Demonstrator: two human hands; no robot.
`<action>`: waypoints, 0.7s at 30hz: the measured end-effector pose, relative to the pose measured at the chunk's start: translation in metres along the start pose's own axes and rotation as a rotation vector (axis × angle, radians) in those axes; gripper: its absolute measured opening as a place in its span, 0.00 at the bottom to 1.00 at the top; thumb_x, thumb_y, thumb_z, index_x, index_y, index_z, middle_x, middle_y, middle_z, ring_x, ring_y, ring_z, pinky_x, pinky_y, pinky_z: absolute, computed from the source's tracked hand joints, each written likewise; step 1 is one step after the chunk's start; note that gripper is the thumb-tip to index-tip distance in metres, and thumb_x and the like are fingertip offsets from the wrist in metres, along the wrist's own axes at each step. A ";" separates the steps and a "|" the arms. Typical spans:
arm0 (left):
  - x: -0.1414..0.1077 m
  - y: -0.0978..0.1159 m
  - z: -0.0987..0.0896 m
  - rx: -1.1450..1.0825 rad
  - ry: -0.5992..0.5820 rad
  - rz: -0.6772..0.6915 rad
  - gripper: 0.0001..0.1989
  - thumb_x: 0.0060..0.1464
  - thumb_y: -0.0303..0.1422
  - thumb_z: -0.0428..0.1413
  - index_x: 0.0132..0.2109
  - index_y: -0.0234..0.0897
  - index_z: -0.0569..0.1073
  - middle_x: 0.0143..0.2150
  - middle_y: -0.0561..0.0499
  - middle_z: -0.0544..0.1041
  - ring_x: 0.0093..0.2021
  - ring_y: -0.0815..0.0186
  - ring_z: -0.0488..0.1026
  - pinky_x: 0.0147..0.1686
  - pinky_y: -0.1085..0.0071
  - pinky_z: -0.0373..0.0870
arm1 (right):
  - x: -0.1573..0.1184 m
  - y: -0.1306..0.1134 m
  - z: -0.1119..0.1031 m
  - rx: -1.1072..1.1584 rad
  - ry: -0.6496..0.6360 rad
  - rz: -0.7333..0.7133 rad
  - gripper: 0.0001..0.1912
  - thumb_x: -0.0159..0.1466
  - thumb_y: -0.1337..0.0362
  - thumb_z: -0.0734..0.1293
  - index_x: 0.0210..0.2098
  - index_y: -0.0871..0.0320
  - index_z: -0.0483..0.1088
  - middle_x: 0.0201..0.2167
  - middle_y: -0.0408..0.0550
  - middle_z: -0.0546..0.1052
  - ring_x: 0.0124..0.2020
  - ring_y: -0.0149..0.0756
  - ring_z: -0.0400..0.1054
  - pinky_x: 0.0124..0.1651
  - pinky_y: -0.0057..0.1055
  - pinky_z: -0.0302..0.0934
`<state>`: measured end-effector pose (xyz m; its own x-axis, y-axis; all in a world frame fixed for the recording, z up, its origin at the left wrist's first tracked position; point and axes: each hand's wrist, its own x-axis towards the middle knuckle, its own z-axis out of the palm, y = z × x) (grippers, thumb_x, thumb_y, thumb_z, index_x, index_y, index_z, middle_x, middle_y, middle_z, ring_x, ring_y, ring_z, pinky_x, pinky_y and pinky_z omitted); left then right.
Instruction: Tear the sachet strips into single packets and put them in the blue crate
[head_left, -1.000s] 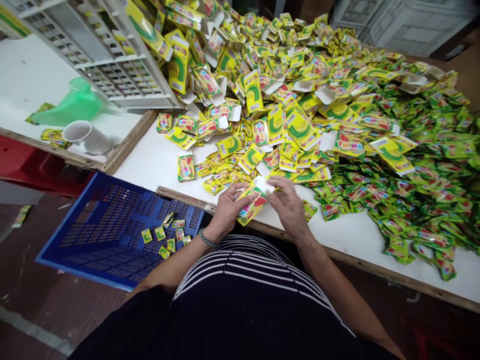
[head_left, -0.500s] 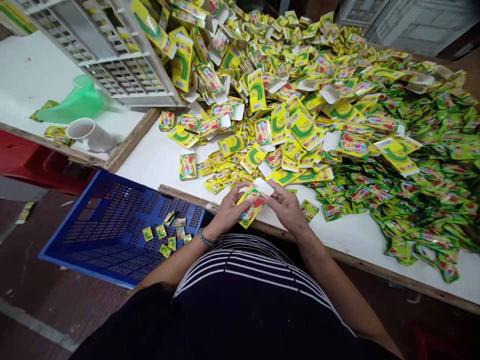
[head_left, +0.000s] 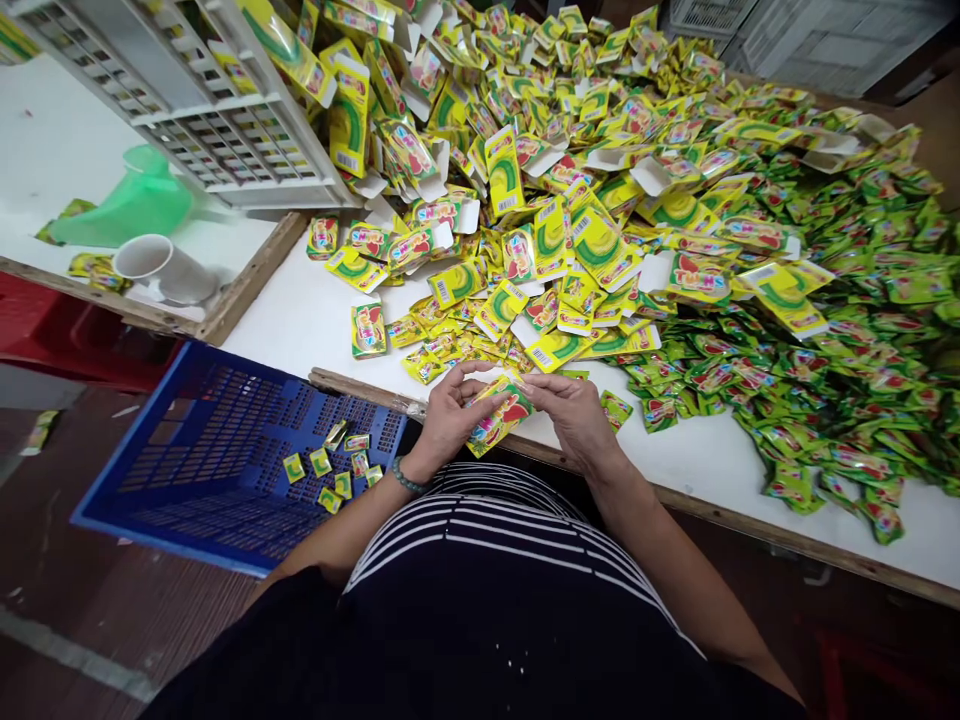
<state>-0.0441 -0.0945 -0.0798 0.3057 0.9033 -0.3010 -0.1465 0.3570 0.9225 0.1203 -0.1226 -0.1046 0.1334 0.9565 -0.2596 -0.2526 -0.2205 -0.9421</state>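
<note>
A yellow and green printed box [head_left: 498,418] is held over the table's front edge. My left hand [head_left: 452,418], with a beaded bracelet at the wrist, grips its left side, thumb across the printed face. At the box's upper right end, the fingers of my right hand [head_left: 568,410] are pinched on the flap. Behind both hands lie small yellow packets [head_left: 442,350] and a heap of yellow boxes [head_left: 600,250], several with white flaps sticking out. Green packets [head_left: 840,400] are piled to the right.
A blue crate [head_left: 180,450] with several small boxes in it is at the lower left. On the left stand a white cup [head_left: 165,268], a green plastic item [head_left: 127,205] and a tilted white crate [head_left: 247,110]. A wooden strip [head_left: 720,512] edges the white table.
The white flap that stood up at the box's top is now folded down under my right fingers. The box is tilted further over, and the view has shifted slightly.
</note>
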 end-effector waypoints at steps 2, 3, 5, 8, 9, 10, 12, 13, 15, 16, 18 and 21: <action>-0.001 0.001 0.001 -0.050 0.012 0.001 0.26 0.42 0.39 0.69 0.47 0.35 0.71 0.28 0.55 0.79 0.28 0.71 0.75 0.33 0.74 0.71 | -0.004 -0.001 -0.003 -0.067 -0.040 -0.046 0.11 0.55 0.56 0.74 0.37 0.50 0.81 0.36 0.44 0.83 0.38 0.39 0.76 0.47 0.41 0.71; -0.001 0.001 0.001 -0.071 0.017 -0.003 0.26 0.42 0.39 0.69 0.47 0.36 0.71 0.27 0.55 0.78 0.28 0.71 0.75 0.34 0.74 0.71 | -0.006 -0.002 -0.004 -0.107 -0.052 -0.087 0.10 0.57 0.56 0.73 0.38 0.49 0.81 0.38 0.44 0.83 0.40 0.40 0.76 0.48 0.42 0.70; -0.001 0.002 0.000 -0.094 0.013 -0.019 0.25 0.42 0.40 0.69 0.46 0.36 0.71 0.28 0.56 0.78 0.28 0.71 0.75 0.34 0.74 0.70 | -0.013 -0.003 -0.004 -0.208 -0.051 -0.209 0.10 0.60 0.57 0.70 0.41 0.49 0.81 0.41 0.45 0.83 0.44 0.42 0.75 0.52 0.44 0.69; -0.002 0.004 -0.001 -0.082 -0.020 -0.044 0.25 0.42 0.40 0.69 0.46 0.35 0.72 0.27 0.56 0.78 0.27 0.72 0.74 0.32 0.75 0.69 | -0.020 -0.004 -0.001 -0.381 -0.026 -0.419 0.12 0.61 0.61 0.69 0.44 0.49 0.80 0.43 0.47 0.82 0.46 0.42 0.74 0.53 0.46 0.67; -0.002 0.004 -0.002 -0.069 -0.032 -0.052 0.25 0.42 0.41 0.69 0.46 0.35 0.72 0.27 0.56 0.77 0.27 0.72 0.74 0.32 0.75 0.69 | -0.021 -0.004 0.001 -0.414 -0.019 -0.455 0.12 0.61 0.62 0.69 0.44 0.49 0.80 0.43 0.47 0.82 0.45 0.43 0.74 0.53 0.46 0.67; -0.002 0.005 -0.002 -0.053 -0.044 -0.060 0.25 0.42 0.41 0.69 0.46 0.35 0.72 0.26 0.56 0.77 0.27 0.72 0.73 0.32 0.75 0.69 | -0.021 -0.004 0.003 -0.424 -0.003 -0.464 0.11 0.62 0.61 0.69 0.44 0.49 0.80 0.43 0.48 0.82 0.45 0.43 0.75 0.52 0.45 0.68; -0.002 0.006 -0.003 -0.017 -0.064 -0.065 0.26 0.42 0.41 0.69 0.46 0.35 0.72 0.26 0.56 0.77 0.27 0.72 0.73 0.32 0.75 0.68 | -0.019 -0.003 0.007 -0.386 0.043 -0.422 0.11 0.63 0.59 0.68 0.43 0.50 0.80 0.43 0.48 0.82 0.46 0.42 0.75 0.52 0.44 0.68; -0.002 0.007 -0.003 -0.001 -0.070 -0.064 0.26 0.42 0.42 0.69 0.46 0.35 0.72 0.27 0.55 0.77 0.27 0.72 0.73 0.31 0.75 0.68 | -0.018 -0.002 0.008 -0.356 0.065 -0.385 0.12 0.63 0.58 0.68 0.44 0.50 0.80 0.44 0.47 0.82 0.46 0.42 0.75 0.53 0.43 0.69; -0.003 0.009 -0.004 0.022 -0.070 -0.055 0.27 0.42 0.43 0.69 0.47 0.35 0.72 0.27 0.55 0.78 0.27 0.72 0.73 0.31 0.75 0.68 | -0.016 0.000 0.010 -0.299 0.077 -0.299 0.13 0.63 0.55 0.68 0.44 0.51 0.80 0.44 0.46 0.82 0.45 0.42 0.76 0.53 0.43 0.69; -0.003 0.010 -0.004 0.029 -0.068 -0.049 0.27 0.43 0.43 0.69 0.47 0.35 0.72 0.27 0.54 0.78 0.27 0.71 0.74 0.32 0.75 0.69 | -0.014 0.001 0.009 -0.274 0.063 -0.258 0.14 0.63 0.54 0.68 0.43 0.51 0.80 0.43 0.46 0.82 0.43 0.43 0.77 0.52 0.43 0.70; -0.004 0.012 -0.005 0.034 -0.075 -0.040 0.27 0.43 0.43 0.68 0.47 0.35 0.72 0.28 0.54 0.78 0.29 0.70 0.75 0.33 0.74 0.69 | -0.012 0.001 0.007 -0.235 0.025 -0.183 0.14 0.61 0.52 0.70 0.41 0.51 0.81 0.40 0.45 0.83 0.40 0.43 0.77 0.48 0.42 0.72; -0.006 0.012 -0.007 0.012 -0.111 -0.036 0.24 0.45 0.42 0.68 0.46 0.35 0.74 0.30 0.52 0.79 0.31 0.69 0.76 0.36 0.73 0.70 | -0.009 -0.005 0.000 -0.207 -0.033 -0.127 0.13 0.58 0.52 0.72 0.38 0.50 0.82 0.36 0.43 0.83 0.37 0.42 0.78 0.45 0.41 0.73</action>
<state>-0.0541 -0.0939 -0.0688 0.4127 0.8578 -0.3063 -0.1220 0.3853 0.9147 0.1199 -0.1304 -0.0974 0.1192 0.9841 -0.1319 -0.0333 -0.1288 -0.9911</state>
